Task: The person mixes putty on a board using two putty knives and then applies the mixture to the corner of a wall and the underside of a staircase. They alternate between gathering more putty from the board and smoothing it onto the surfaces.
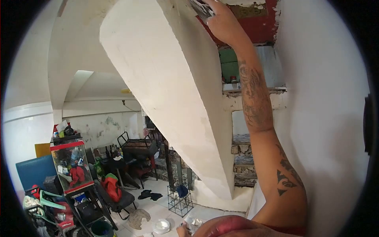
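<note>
Raised high at the top of the view, my right hand [224,23] is closed around a putty knife [203,11] with a flat blade smeared white. The blade is close to the side of a sloping cream plastered beam [173,83]; whether it touches cannot be made out. Low at the bottom edge, my left hand [182,230] shows only in part, its fingers closed at the edge of a clear plastic piece with white paste [195,223]. The rest of that hand is hidden below the frame.
Rough stair treads [244,170] show behind my right arm, beside a white wall [327,118]. Below are a wire rack [180,200], a white tub [161,226], a chair [118,199] and a red-framed glass tank [73,166]. Dark cloths [150,195] lie on the tiled floor.
</note>
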`<state>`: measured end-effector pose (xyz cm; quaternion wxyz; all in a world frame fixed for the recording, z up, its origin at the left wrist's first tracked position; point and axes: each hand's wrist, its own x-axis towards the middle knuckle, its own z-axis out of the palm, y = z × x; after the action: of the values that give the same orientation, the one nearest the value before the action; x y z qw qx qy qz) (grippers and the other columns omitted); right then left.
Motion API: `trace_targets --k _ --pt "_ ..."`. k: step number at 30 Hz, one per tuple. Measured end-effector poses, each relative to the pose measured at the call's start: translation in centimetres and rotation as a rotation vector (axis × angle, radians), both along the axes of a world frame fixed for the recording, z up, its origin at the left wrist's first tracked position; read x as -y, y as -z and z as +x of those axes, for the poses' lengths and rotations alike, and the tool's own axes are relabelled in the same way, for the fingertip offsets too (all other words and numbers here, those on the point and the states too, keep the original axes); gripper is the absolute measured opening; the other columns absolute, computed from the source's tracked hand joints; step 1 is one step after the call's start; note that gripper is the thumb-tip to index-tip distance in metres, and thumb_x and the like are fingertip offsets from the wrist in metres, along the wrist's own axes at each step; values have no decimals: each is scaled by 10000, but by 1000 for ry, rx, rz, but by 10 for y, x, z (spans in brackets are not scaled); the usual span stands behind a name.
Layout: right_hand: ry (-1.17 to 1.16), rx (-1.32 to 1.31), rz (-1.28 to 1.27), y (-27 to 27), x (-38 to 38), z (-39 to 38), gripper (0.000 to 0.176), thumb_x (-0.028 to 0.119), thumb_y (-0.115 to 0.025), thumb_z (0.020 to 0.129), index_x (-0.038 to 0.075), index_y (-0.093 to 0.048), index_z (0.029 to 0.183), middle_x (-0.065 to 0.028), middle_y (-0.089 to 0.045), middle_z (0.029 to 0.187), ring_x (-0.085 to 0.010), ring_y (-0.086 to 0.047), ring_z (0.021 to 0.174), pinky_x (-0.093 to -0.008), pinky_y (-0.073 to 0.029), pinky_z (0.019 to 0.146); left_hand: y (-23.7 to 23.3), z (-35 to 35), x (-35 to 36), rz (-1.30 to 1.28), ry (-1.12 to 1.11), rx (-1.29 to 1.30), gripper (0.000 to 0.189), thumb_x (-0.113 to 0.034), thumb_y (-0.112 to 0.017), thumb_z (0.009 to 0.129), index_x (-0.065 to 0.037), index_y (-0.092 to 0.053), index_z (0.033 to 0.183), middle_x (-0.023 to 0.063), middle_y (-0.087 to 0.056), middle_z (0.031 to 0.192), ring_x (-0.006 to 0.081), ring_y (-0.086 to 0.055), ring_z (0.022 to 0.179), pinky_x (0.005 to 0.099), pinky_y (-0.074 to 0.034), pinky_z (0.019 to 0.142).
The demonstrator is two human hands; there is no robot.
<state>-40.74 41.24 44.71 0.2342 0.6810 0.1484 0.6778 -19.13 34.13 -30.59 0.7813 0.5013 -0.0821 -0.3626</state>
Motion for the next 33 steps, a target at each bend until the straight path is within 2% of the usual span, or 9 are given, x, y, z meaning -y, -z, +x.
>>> trace_targets --k 8,12,17,20,27,29,30,31,33 --pt "-69 100 39 -19 -4 4 454 -71 -383 753 -53 -466 1199 -248 -538 1139 -338 -466 1156 -345 -349 983 -19 -7 -2 -7 100 -61 266 -297 -503 868 -134 -513 659 -25 -388 516 100 -321 394 267 -246 345" --pt "-198 -47 7 69 7 -32 595 -96 -353 627 19 -498 1192 -113 -530 1172 -206 -480 1125 -308 -301 1007 -7 -9 -7 -40 70 -128 240 -287 -502 865 -138 -511 677 -28 -380 529 97 -322 401 262 -239 347" --pt "-142 26 167 151 29 -60 581 -80 -398 631 13 -500 1195 -118 -522 1194 -234 -473 1145 -324 -302 1004 6 4 -27 -103 73 -84 115 -177 -517 839 -107 -554 755 -27 -422 549 81 -357 420 242 -263 356" --pt "-288 -166 387 181 39 -63 503 -82 -427 699 -7 -494 1192 -102 -516 1218 -233 -476 1149 -335 -325 996 -116 -27 -74 -239 -24 -81 129 -66 -544 838 -134 -515 731 -63 -437 544 42 -364 402 192 -255 333" --pt "-830 -840 1363 423 160 17 438 -12 -551 760 -46 -480 1190 -129 -498 1236 -216 -490 1124 -313 -379 953 -166 1 -108 -170 -292 -147 81 -87 -576 833 -53 -558 762 -20 -472 663 73 -424 540 238 -342 443" --pt "-749 -949 1567 495 174 43 432 8 -586 777 -57 -476 1190 -137 -492 1241 -211 -495 1117 -307 -394 940 -179 9 -120 -272 -376 -209 59 -72 -578 830 -14 -582 818 0 -531 724 68 -489 595 234 -386 473" --pt "-588 -954 1452 524 165 70 479 -6 -603 743 -52 -468 1200 -138 -497 1225 -208 -500 1101 -303 -396 936 -163 18 -129 -210 -286 -172 199 -102 -508 871 -66 -520 675 -42 -428 596 78 -410 496 249 -364 457" --pt "-426 -945 1338 553 156 97 527 -20 -620 709 -48 -460 1211 -139 -502 1209 -206 -505 1085 -298 -398 932 -148 24 -120 -357 -422 -238 101 -65 -488 857 -11 -568 829 -3 -523 730 85 -504 612 236 -434 562" --pt "-1024 -966 1804 548 160 97 566 -40 -598 685 -43 -437 1227 -117 -512 1168 -209 -516 1050 -306 -400 930 -151 -8 -98 -314 -454 -215 177 -38 -480 846 45 -559 981 55 -581 877 129 -579 753 267 -482 673"
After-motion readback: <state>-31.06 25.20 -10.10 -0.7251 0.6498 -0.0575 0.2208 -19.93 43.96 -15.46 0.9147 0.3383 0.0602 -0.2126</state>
